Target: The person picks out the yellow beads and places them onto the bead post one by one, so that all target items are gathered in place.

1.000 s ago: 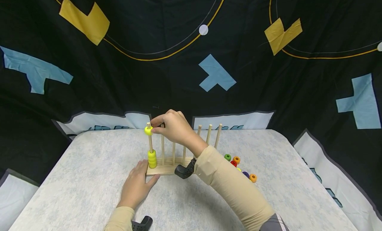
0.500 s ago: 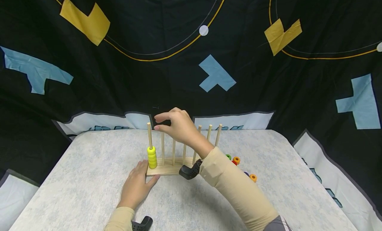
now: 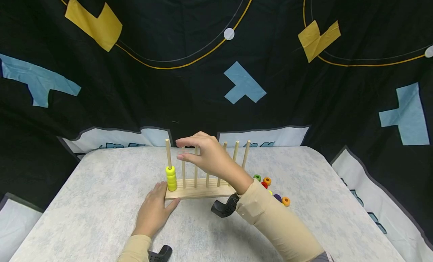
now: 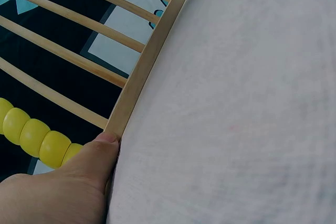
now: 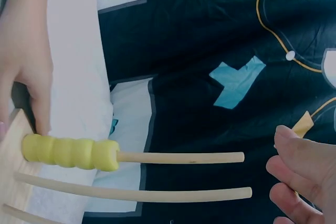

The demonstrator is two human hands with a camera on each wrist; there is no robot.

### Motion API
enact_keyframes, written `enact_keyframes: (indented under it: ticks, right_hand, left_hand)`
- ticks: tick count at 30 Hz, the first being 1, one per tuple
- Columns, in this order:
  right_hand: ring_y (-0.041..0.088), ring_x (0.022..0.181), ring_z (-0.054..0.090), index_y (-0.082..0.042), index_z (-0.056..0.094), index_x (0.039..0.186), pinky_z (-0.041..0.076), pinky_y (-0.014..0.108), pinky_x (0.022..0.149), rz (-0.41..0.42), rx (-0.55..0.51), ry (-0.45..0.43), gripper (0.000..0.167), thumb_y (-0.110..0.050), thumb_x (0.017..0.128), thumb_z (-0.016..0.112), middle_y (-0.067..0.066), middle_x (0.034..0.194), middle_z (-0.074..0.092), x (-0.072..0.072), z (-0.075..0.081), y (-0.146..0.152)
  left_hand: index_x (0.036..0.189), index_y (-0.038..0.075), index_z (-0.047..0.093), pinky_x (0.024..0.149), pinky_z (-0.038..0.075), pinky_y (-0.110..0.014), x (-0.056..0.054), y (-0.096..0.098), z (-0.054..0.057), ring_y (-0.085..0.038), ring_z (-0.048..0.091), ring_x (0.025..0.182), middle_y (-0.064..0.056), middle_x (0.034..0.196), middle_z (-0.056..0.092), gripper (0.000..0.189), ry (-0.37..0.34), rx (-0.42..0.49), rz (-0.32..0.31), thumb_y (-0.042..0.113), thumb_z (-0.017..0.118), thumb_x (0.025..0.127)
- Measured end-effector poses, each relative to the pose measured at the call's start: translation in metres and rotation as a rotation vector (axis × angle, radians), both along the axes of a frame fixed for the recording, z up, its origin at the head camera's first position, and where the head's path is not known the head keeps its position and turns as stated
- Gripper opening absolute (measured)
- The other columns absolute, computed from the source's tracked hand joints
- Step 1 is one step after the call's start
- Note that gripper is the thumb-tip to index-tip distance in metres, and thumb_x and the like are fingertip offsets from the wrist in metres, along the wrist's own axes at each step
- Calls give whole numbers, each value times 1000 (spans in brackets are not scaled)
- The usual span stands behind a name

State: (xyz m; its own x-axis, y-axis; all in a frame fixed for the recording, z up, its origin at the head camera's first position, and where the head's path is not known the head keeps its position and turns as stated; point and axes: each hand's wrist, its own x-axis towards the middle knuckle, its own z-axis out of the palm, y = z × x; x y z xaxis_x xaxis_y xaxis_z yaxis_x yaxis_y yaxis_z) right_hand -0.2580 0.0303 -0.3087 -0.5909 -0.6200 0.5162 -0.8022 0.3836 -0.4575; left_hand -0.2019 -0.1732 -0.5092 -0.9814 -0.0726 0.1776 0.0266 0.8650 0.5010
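Observation:
A wooden peg abacus stands on the table, with several upright pegs on its flat base. Yellow beads are stacked on its leftmost peg, and the upper part of that peg is bare. My left hand holds the base's left end, thumb against the front edge, fingers along the side; in the left wrist view the thumb presses the wood. Just right of the leftmost peg's top, my right hand hovers before the other pegs, thumb and forefinger apart, holding nothing. The right wrist view shows its fingers beyond the peg tips.
Loose beads lie right of the abacus, among them green, orange, red and purple. My right forearm partly hides them. A black cloth with coloured shapes hangs behind the pale table.
My right hand has let go of a yellow bead at the leftmost peg's top, and it has dropped onto the stack. The hand has since moved right and slightly down. My left hand stays put.

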Motion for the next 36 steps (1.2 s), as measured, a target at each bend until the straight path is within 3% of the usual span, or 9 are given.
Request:
enact_keyframes:
  ticks: [5, 12, 16, 20, 30, 36]
  right_hand:
    - [10, 106, 64, -12, 71, 122, 54, 16, 89, 23, 33, 17, 40, -20, 84, 81, -2, 115, 74, 9, -12, 9]
    - [12, 99, 66, -12, 71, 123, 58, 28, 86, 28, 65, -80, 40, -21, 85, 80, -2, 115, 74, 20, -39, 30]
    - [13, 99, 67, -14, 71, 123, 59, 27, 81, 19, 79, -151, 40, -22, 85, 79, -3, 116, 74, 24, -54, 43]
    - [13, 98, 66, -17, 71, 123, 58, 24, 79, -14, 96, -207, 38, -24, 87, 78, -6, 115, 74, 27, -68, 59]
    - [13, 99, 67, -20, 72, 121, 56, 36, 89, -131, 67, -290, 33, -26, 89, 76, -9, 113, 73, 27, -94, 108]
    - [20, 103, 66, -20, 71, 121, 56, 38, 88, -232, 108, -270, 33, -23, 89, 76, -7, 117, 72, 26, -111, 137]
  left_hand:
    - [151, 1, 37, 116, 30, -66, 0, 0, 0, -44, 33, 146, -24, 155, 40, 82, -5, -3, 4, 50, 66, 92]
    - [151, 2, 38, 118, 28, -63, -1, 0, -1, -42, 32, 147, -22, 155, 40, 81, -6, -2, -8, 51, 65, 92]
    - [152, 3, 37, 119, 28, -62, 0, 0, -1, -42, 32, 147, -22, 156, 39, 81, -7, -3, -9, 51, 64, 93]
    - [152, 4, 36, 119, 27, -62, 1, -1, -1, -42, 32, 147, -22, 156, 38, 81, 1, 0, -15, 52, 63, 93]
    - [151, 1, 37, 122, 23, -58, 1, -1, 0, -42, 31, 147, -23, 155, 39, 79, 18, 9, -35, 48, 65, 93]
    - [150, 0, 38, 122, 24, -58, 1, 0, 0, -42, 32, 147, -24, 155, 40, 80, 29, 4, -32, 49, 65, 93]
